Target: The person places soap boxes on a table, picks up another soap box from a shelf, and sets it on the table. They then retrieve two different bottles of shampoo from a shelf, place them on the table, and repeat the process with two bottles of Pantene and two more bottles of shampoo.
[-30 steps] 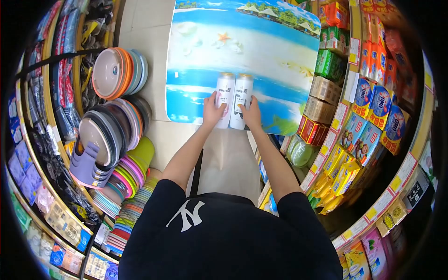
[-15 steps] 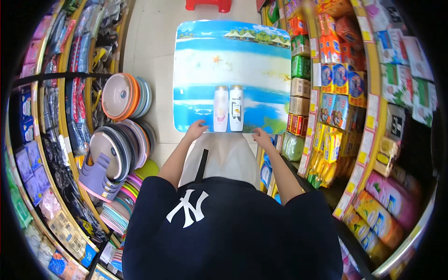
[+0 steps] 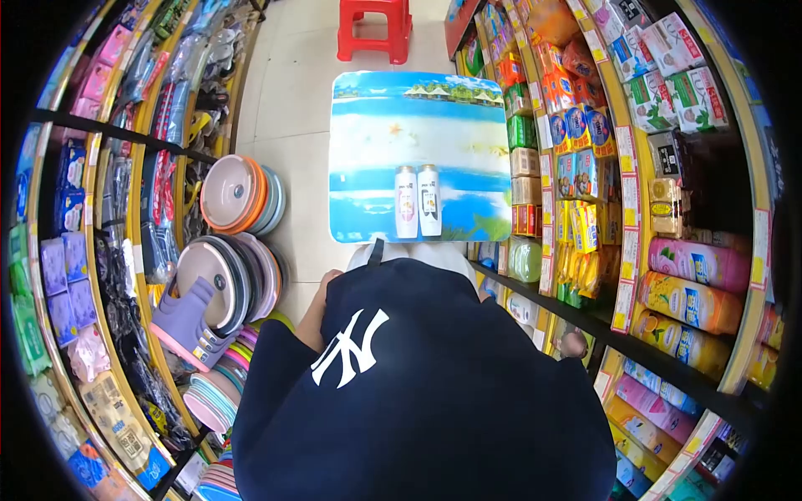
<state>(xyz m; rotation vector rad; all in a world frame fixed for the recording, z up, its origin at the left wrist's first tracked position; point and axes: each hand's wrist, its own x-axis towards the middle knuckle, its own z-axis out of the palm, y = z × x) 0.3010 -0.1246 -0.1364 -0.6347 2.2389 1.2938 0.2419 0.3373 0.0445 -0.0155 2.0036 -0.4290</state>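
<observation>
Two white bottles with gold caps, apparently shampoo, lie side by side near the close edge of a beach-print tabletop (image 3: 418,138). The left bottle (image 3: 406,204) has a pinkish label and the right bottle (image 3: 430,200) a dark one. My left hand (image 3: 331,278) is drawn back beside my body, below the tabletop's near left corner; the dark shirt covers its fingers. Of my right hand (image 3: 484,294), only a sliver of skin shows at the shirt's right edge. Neither hand touches the bottles. Whether either hand holds anything is hidden.
A red stool (image 3: 373,33) stands beyond the tabletop. Stacked basins (image 3: 227,194) and a purple plastic item (image 3: 190,321) are at the left. Shelves of packaged goods line both sides, with bottles (image 3: 689,296) lying at the right. Tiled floor (image 3: 292,125) runs along the tabletop's left.
Both hands have drawn back from the tabletop's near edge towards my body. My view has shifted, bringing more of the red stool into sight, and my torso leans further forward. The bottles stay put.
</observation>
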